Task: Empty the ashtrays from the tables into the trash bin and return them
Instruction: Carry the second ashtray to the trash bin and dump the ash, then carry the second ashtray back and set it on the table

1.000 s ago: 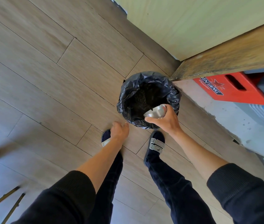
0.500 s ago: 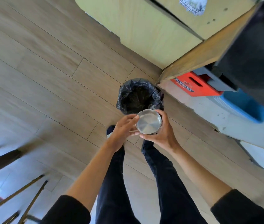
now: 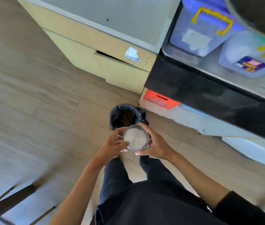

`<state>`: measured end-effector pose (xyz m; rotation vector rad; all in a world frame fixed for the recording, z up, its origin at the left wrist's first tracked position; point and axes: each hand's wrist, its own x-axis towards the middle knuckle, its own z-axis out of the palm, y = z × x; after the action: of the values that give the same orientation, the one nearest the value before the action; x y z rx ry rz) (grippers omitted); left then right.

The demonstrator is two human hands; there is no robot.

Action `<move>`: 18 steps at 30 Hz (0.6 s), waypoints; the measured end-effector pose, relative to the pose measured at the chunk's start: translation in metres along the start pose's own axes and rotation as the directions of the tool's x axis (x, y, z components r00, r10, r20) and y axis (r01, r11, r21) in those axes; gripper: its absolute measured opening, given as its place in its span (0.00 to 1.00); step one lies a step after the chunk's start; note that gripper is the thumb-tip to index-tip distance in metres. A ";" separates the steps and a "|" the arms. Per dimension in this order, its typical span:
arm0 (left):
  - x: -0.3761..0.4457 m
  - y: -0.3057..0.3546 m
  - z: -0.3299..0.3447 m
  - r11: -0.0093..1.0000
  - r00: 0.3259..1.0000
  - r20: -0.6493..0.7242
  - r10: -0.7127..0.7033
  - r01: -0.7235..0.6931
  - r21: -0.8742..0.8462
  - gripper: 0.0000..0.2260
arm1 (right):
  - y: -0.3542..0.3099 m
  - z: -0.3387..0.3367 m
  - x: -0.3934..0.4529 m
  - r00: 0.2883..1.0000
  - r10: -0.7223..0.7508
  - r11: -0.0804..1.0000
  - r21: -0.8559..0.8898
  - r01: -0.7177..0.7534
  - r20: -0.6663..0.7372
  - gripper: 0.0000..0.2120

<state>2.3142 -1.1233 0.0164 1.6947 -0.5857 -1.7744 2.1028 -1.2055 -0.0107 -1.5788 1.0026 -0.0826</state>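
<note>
Since half a second ago your view is tilting up: the pale wooden cabinet (image 3: 105, 51) and the black counter (image 3: 209, 88) with its blurred plastic containers (image 3: 198, 28) are now filling the top of the picture, where before only their lower edges were showing. The trash bin (image 3: 125, 116), lined with a black bag, is sitting smaller and further from you on the wood-look floor (image 3: 31, 111), just left of the red crate (image 3: 159, 99) under the counter. A second ago you were holding the ashtray tipped over the bin's mouth with your right hand alone, and your left hand was hanging low by your foot; now you are holding it level in front of you, on the near side of the bin.

Your right hand (image 3: 157, 145) is curling round the ashtray's right rim, fingers wrapped behind it and thumb near the front edge. Your left hand (image 3: 112, 146) is touching the left rim with its fingertips, fingers bent around the edge.

The ashtray (image 3: 135, 138) is a round, shallow dish of brushed steel, open side up, its flat bottom looking bare apart from a faint dusty film.
</note>
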 end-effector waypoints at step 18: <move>-0.043 0.058 0.035 0.908 0.942 0.327 0.071 -0.197 0.370 0.21 | -0.038 0.055 -0.180 0.572 0.394 0.913 0.376 -0.157 -0.719 0.16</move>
<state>2.2861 -1.1383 0.0897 1.5851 -1.2485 -1.9235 2.0414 -1.0528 0.0882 -1.0746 1.8401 -0.7288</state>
